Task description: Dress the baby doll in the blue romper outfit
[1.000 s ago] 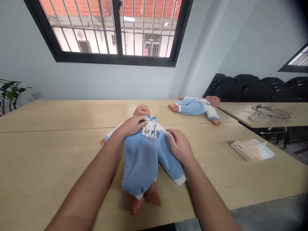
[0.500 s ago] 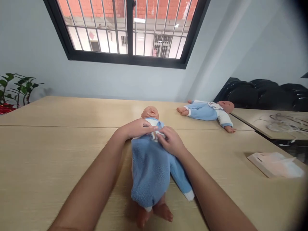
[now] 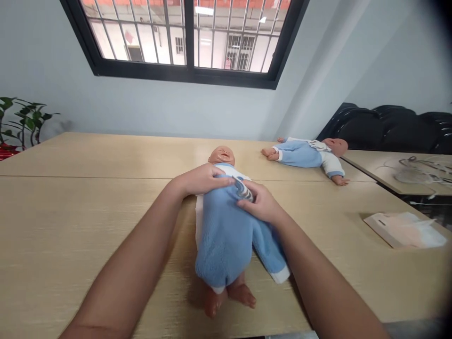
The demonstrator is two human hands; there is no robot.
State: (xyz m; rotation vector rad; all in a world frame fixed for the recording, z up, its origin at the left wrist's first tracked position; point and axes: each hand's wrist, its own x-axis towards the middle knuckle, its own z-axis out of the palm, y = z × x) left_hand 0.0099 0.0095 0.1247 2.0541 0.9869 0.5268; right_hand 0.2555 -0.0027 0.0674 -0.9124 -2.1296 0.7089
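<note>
A baby doll [image 3: 221,155] lies on its back in front of me, head away and bare feet towards me. Over its body and legs is spread a blue fleece baby garment [image 3: 226,235], with one white-cuffed blue part lying out to the right. At the doll's chest, my left hand [image 3: 203,181] pinches the garment's upper edge. My right hand [image 3: 259,201] grips a bunched, turned-over fold with a white patterned side, just right of the left fingertips. The doll's arms are hidden.
Another doll [image 3: 303,153] in blue and white clothes lies at the table's back right. A white box [image 3: 388,230] with pale wrapping is on the right of the wooden table [image 3: 88,226]. Cables, black chairs [image 3: 360,129] and a potted plant [image 3: 30,117] stand farther off.
Both hands have drawn slightly apart. The garment's upper edge now covers more of the chest, and the fold under my right hand has moved right. The view has tilted down a little.
</note>
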